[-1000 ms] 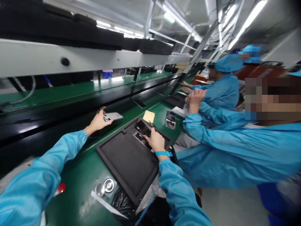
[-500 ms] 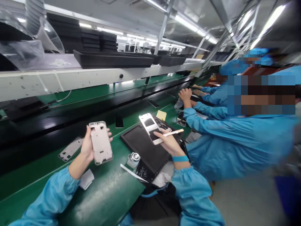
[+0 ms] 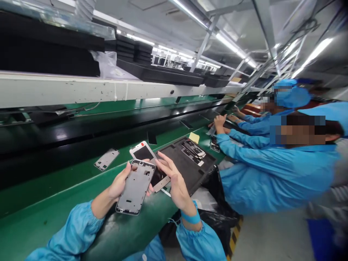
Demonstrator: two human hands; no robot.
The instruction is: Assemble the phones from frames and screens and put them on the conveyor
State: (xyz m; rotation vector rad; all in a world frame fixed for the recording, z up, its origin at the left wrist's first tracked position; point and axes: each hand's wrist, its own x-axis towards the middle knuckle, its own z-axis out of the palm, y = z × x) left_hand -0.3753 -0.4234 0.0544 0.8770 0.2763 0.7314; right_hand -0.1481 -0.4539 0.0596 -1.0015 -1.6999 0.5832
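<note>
My left hand (image 3: pixel 119 185) grips a grey phone mid-frame (image 3: pixel 136 186), its fingertips showing past the right edge. Just behind it is a white-bordered phone front panel (image 3: pixel 145 152) with a dark screen and a red tab at its top. The fingers of my right hand (image 3: pixel 176 181) lie along this panel's right edge; the thumb is hidden. A thin white strip (image 3: pixel 165 192) shows below the panel, beside my right hand. The mid-frame covers part of the panel.
A second phone mid-frame (image 3: pixel 107 159) lies at the left on the green bench (image 3: pixel 67 192). A black tray (image 3: pixel 187 181) holds several phone parts (image 3: pixel 194 150). Dark phone panels (image 3: pixel 152 137) lie farther back. A co-worker's blue sleeve (image 3: pixel 236 148) is at the right.
Both hands have come together: my left hand moved right with the mid-frame, and my right hand moved left with the front panel. The view has shifted left.
</note>
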